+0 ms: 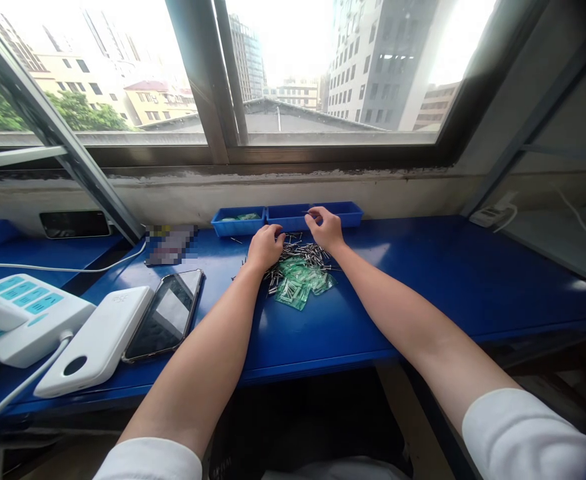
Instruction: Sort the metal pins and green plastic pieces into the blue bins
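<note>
A heap of loose metal screws (305, 252) lies on the blue table, with green-tinted plastic packets (297, 283) on its near side. Over the left edge of the heap is my left hand (265, 247), its fingers curled together; whatever may be in them is hidden. My right hand (327, 230) is raised at the front of the blue bins, thumb and fingers pinched on a thin dark piece that looks like a screw (307, 213). Behind the hands stand a blue bin (287, 215) and, to its left, another blue bin (239, 227) holding green packets.
On the left lie a phone (165, 317), a white power bank (95, 343) and a white power strip (27, 313) with cables. A second phone (75, 224) leans at the back left. Metal shelf posts (97, 180) flank the table (423, 287) below a window.
</note>
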The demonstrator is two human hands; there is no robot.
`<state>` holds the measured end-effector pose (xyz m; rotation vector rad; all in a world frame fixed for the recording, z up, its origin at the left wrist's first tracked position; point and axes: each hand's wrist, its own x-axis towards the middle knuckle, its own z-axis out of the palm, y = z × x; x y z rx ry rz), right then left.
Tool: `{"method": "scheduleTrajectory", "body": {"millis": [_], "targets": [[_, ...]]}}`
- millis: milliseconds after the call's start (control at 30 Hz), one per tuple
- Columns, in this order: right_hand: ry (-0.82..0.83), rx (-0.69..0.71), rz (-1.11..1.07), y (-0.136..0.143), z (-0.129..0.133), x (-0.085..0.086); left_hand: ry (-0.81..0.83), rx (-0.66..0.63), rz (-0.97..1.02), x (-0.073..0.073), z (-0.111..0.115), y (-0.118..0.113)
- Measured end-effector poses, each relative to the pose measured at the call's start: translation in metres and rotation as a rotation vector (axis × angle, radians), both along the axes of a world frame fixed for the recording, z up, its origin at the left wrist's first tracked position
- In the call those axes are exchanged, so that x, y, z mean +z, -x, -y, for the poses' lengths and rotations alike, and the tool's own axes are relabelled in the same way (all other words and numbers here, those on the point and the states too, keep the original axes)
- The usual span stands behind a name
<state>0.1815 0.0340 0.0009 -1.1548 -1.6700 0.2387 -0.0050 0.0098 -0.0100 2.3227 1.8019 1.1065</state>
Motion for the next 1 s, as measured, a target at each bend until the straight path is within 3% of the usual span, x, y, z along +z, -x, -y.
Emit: {"method": "scheduleTrajectory", "body": {"millis": [167,367,533,700,833,933,1000], "targets": [[0.023,-0.295,0.294,-0.012,-0.003,0.001,0.121,0.066,-0.135,-0.001,0.001,0.002],[0.224,-0.427,0.416,-0.024,-0.009,-0.002,0.231,0.034,-0.231,-0.002,0.000,0.002],[0.298,-0.388,0.437,-0.025,-0.013,-0.007,0.236,0.044,-0.248,-0.002,-0.001,0.002],[0.128,-0.342,0.349,-0.014,-0.009,-0.006,0.262,0.048,-0.234,0.001,-0.001,0.002],[0.013,-0.126,0.382,-0.003,-0.005,-0.005,0.281,0.065,-0.231,0.003,-0.001,0.001],[0.053,0.069,0.495,0.002,-0.004,-0.008,0.289,0.074,-0.228,0.003,0.000,0.001],[0.123,0.128,0.575,0.004,-0.004,-0.010,0.300,0.078,-0.226,0.003,0.000,0.000]]}}
